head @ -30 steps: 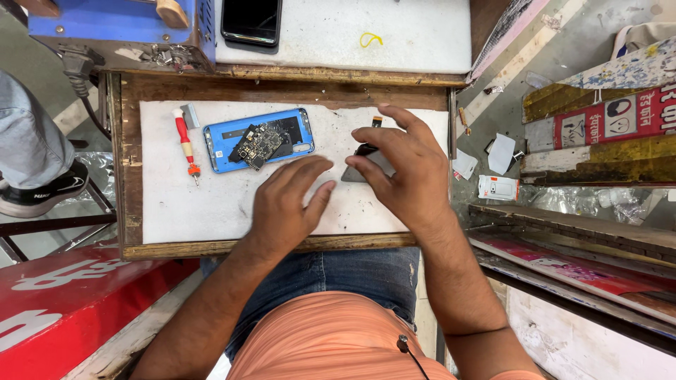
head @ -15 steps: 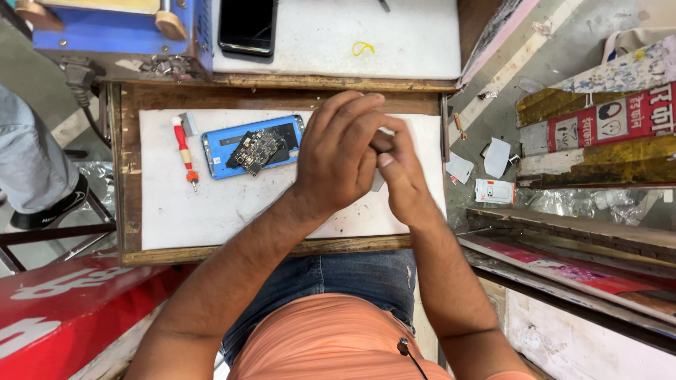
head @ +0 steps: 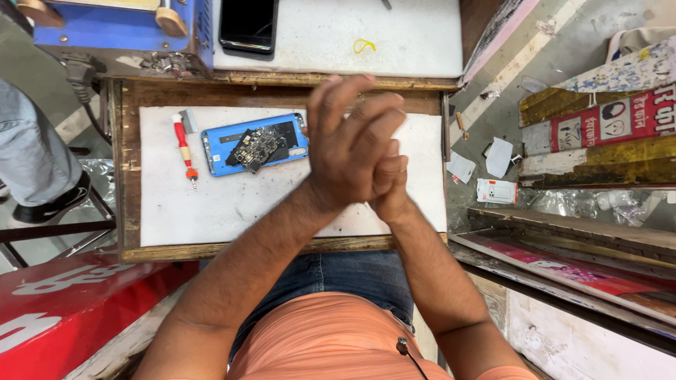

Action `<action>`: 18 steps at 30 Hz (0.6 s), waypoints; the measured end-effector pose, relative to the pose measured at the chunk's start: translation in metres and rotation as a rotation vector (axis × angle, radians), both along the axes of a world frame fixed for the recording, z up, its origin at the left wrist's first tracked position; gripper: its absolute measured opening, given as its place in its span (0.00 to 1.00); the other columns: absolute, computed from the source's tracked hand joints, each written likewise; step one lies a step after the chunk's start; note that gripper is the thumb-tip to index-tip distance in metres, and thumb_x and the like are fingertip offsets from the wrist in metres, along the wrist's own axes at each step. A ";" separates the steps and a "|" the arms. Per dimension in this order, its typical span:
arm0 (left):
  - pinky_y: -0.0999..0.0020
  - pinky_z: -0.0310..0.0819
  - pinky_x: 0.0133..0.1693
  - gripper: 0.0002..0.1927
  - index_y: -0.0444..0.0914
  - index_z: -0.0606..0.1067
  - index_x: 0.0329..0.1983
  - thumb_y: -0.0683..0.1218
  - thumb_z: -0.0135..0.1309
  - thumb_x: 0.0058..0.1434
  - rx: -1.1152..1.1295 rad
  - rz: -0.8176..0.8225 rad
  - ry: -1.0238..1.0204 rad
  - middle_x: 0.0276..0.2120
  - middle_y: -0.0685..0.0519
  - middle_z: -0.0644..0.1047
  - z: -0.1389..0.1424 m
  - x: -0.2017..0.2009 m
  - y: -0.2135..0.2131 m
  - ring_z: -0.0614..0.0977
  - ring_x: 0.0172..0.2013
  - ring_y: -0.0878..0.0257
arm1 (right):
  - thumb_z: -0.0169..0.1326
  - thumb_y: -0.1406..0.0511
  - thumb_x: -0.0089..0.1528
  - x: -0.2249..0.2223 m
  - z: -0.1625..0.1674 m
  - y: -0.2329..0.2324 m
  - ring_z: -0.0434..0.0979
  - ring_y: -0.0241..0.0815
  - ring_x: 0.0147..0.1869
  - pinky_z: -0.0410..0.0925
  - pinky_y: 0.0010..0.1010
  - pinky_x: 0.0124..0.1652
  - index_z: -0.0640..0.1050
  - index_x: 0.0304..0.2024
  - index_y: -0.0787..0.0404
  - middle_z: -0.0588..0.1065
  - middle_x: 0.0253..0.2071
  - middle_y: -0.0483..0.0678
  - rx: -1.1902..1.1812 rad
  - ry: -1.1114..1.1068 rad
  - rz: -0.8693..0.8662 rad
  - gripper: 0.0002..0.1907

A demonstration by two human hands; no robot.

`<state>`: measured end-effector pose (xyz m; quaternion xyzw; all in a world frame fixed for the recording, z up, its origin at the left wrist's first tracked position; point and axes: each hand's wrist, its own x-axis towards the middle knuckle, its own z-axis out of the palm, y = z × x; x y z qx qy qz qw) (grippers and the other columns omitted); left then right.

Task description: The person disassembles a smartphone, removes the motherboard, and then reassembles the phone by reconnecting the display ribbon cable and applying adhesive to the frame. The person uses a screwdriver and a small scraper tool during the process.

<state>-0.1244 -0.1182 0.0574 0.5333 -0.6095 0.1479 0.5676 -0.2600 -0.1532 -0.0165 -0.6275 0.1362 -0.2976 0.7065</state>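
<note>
Pressing together above the white mat [head: 211, 211], the left hand [head: 345, 148] is lying over the right hand [head: 387, 186], fingers flat; whether anything is lying between the palms cannot be told. Just left, an opened blue phone [head: 255, 144] is lying beside a red screwdriver [head: 184, 148].

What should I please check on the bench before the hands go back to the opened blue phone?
1. Left hand free: not ok, pressed over the right hand above the white mat.
2. Small part in the grip: cannot tell, hidden between the palms.
3. Opened blue phone lying flat on the mat: ok.
4. Circuit board resting on the phone: ok.
5. Red screwdriver beside the phone, apart from it: ok.
6. Black phone set away on the upper surface: ok.
</note>
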 end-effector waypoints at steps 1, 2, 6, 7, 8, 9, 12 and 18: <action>0.43 0.56 0.67 0.17 0.40 0.75 0.51 0.53 0.40 0.73 -0.024 0.024 -0.008 0.51 0.51 0.80 -0.004 0.005 -0.008 0.72 0.62 0.51 | 0.23 0.32 0.69 0.000 -0.001 0.001 0.59 0.50 0.79 0.57 0.40 0.76 0.55 0.77 0.67 0.62 0.74 0.59 0.017 0.014 -0.004 0.53; 0.42 0.54 0.67 0.19 0.40 0.75 0.51 0.55 0.39 0.72 -0.047 0.051 -0.017 0.50 0.50 0.81 -0.007 0.010 -0.013 0.71 0.62 0.51 | 0.23 0.31 0.68 0.001 -0.001 0.001 0.60 0.49 0.78 0.57 0.39 0.76 0.55 0.76 0.67 0.63 0.73 0.59 0.034 0.028 -0.005 0.53; 0.39 0.50 0.69 0.18 0.40 0.75 0.50 0.52 0.36 0.72 0.019 0.164 -0.019 0.50 0.50 0.81 -0.018 0.027 -0.017 0.68 0.65 0.49 | 0.23 0.31 0.70 0.002 0.004 -0.002 0.75 0.50 0.67 0.70 0.40 0.67 0.69 0.70 0.69 0.76 0.60 0.59 -0.081 0.129 -0.043 0.54; 0.39 0.49 0.69 0.18 0.39 0.75 0.50 0.51 0.36 0.72 0.025 0.183 -0.008 0.50 0.50 0.81 -0.019 0.034 -0.020 0.68 0.65 0.49 | 0.24 0.31 0.70 0.002 0.006 -0.002 0.74 0.50 0.67 0.68 0.39 0.67 0.69 0.70 0.70 0.76 0.60 0.60 -0.150 0.163 -0.095 0.54; 0.39 0.49 0.69 0.18 0.39 0.75 0.49 0.51 0.36 0.71 0.031 0.201 0.004 0.50 0.50 0.81 -0.020 0.039 -0.021 0.68 0.65 0.49 | 0.25 0.32 0.70 0.002 0.009 -0.002 0.74 0.50 0.67 0.67 0.39 0.67 0.69 0.69 0.71 0.76 0.60 0.60 -0.219 0.198 -0.146 0.53; 0.40 0.49 0.69 0.18 0.39 0.75 0.50 0.50 0.36 0.72 0.038 0.209 0.020 0.51 0.49 0.80 -0.022 0.041 -0.020 0.68 0.66 0.49 | 0.26 0.32 0.70 0.002 0.011 -0.001 0.74 0.51 0.66 0.66 0.38 0.67 0.69 0.69 0.71 0.76 0.61 0.60 -0.287 0.232 -0.198 0.53; 0.41 0.50 0.70 0.17 0.38 0.74 0.53 0.49 0.35 0.73 0.057 0.214 0.076 0.53 0.48 0.79 -0.026 0.041 -0.020 0.68 0.66 0.49 | 0.29 0.32 0.70 0.004 0.014 0.000 0.74 0.49 0.68 0.67 0.39 0.68 0.69 0.68 0.71 0.74 0.63 0.60 -0.240 0.184 -0.234 0.52; 0.41 0.54 0.68 0.17 0.38 0.72 0.57 0.49 0.36 0.74 0.141 0.159 0.085 0.55 0.48 0.78 -0.036 0.011 -0.020 0.68 0.66 0.49 | 0.35 0.35 0.70 -0.001 0.013 0.002 0.73 0.52 0.67 0.66 0.44 0.69 0.67 0.69 0.72 0.73 0.63 0.60 0.186 -0.071 -0.372 0.48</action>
